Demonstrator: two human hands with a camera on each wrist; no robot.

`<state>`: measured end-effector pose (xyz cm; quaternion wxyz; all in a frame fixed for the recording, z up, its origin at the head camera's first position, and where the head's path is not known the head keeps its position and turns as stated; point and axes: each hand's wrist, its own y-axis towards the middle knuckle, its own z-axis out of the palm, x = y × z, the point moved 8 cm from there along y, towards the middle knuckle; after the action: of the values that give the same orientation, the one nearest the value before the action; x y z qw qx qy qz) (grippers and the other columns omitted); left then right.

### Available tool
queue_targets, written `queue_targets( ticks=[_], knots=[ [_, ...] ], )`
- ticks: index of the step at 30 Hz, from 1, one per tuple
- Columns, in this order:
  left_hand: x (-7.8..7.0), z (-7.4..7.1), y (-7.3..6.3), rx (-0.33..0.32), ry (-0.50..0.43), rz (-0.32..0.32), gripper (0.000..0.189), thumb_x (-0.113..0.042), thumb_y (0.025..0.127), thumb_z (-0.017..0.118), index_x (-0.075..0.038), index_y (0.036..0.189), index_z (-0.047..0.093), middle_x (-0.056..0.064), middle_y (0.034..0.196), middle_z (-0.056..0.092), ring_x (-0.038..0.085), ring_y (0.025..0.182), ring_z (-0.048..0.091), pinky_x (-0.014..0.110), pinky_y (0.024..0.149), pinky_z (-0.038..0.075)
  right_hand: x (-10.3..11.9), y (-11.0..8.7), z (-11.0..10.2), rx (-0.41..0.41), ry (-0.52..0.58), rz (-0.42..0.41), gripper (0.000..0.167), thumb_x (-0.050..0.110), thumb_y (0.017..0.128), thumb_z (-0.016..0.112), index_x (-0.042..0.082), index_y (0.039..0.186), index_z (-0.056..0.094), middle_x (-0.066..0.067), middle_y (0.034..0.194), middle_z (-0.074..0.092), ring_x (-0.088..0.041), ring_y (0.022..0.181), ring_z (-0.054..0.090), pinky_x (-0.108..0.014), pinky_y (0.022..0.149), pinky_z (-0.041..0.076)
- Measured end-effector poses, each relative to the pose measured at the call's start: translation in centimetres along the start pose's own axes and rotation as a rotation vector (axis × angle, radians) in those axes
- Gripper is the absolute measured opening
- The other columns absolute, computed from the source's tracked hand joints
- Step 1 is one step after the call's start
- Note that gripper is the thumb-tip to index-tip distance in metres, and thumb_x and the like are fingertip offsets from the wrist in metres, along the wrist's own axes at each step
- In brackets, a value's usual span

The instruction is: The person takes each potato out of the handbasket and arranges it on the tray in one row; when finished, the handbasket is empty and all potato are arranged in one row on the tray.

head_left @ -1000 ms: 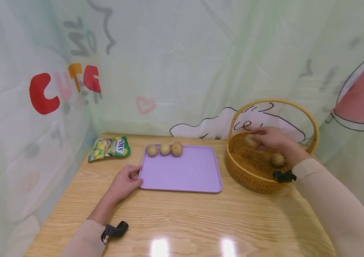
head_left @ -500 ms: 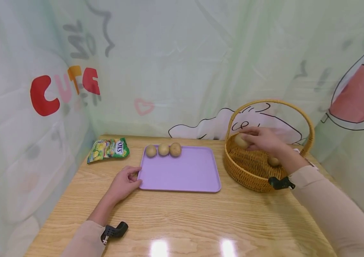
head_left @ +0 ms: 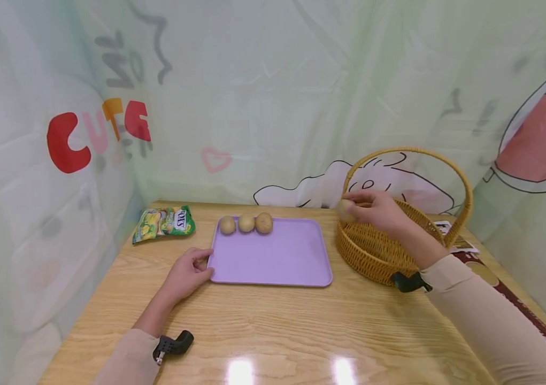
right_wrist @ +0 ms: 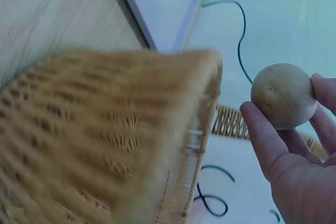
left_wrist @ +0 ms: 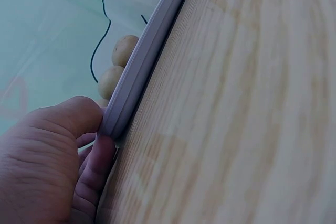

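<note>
A round potato (right_wrist: 283, 96) is pinched between the thumb and fingertips of my right hand (head_left: 382, 213). That hand is at the left rim of the wicker basket (head_left: 361, 256), with the potato raised just above the rim. My left hand (head_left: 187, 275) grips the left edge of the purple tray (head_left: 277, 259); in the left wrist view its thumb and finger close on the tray's corner. Along the tray's back left side sit three potatoes (head_left: 246, 222) in a row, close together.
A green snack bag (head_left: 164, 222) lies at the table's back left. The basket's tall arched handle (head_left: 414, 149) rises over the right forearm. Right of the basket lies a dark red printed item (head_left: 508, 299). A printed curtain (head_left: 253, 96) hangs behind the table (head_left: 263, 331).
My right hand has carried the potato leftward, from inside the basket to above its left rim. The left hand and the tray have stayed in place.
</note>
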<state>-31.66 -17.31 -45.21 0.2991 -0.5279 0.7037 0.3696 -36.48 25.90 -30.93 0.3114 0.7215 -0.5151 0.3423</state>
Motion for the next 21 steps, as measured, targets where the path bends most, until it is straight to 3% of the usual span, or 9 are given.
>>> queue_targets(
  ticks=[7, 14, 21],
  knots=[
    [0.0, 0.0, 0.1, 0.001, 0.002, -0.001, 0.05, -0.011, 0.083, 0.075, -0.001, 0.13, 0.061, 0.01, 0.115, 0.058, 0.016, 0.081, 0.058, 0.027, 0.071, 0.05, 1.0, 0.9, 2.7, 0.051, -0.055, -0.011, 0.045, 0.026, 0.096, 0.063, 0.005, 0.134, 0.057, -0.016, 0.133, 0.053, -0.03, 0.112, 0.057, -0.036, 0.082, 0.054],
    [0.1, 0.1, 0.2, -0.001, -0.005, -0.001, 0.05, -0.009, 0.082, 0.076, -0.001, 0.129, 0.062, 0.01, 0.115, 0.058, 0.015, 0.08, 0.058, 0.027, 0.071, 0.05, 1.7, 2.4, 5.0, 0.026, -0.102, -0.019, 0.043, 0.029, 0.094, 0.066, 0.009, 0.132, 0.061, -0.012, 0.127, 0.059, -0.028, 0.111, 0.059, -0.038, 0.082, 0.054],
    [0.0, 0.1, 0.2, -0.008, -0.016, 0.015, 0.049, -0.008, 0.082, 0.075, -0.001, 0.128, 0.062, 0.01, 0.114, 0.058, 0.016, 0.08, 0.058, 0.027, 0.07, 0.05, 1.8, 4.2, 7.4, 0.011, -0.068, 0.01, 0.041, 0.025, 0.094, 0.067, 0.01, 0.131, 0.061, -0.011, 0.127, 0.06, -0.028, 0.113, 0.056, -0.039, 0.083, 0.053]
  ],
)
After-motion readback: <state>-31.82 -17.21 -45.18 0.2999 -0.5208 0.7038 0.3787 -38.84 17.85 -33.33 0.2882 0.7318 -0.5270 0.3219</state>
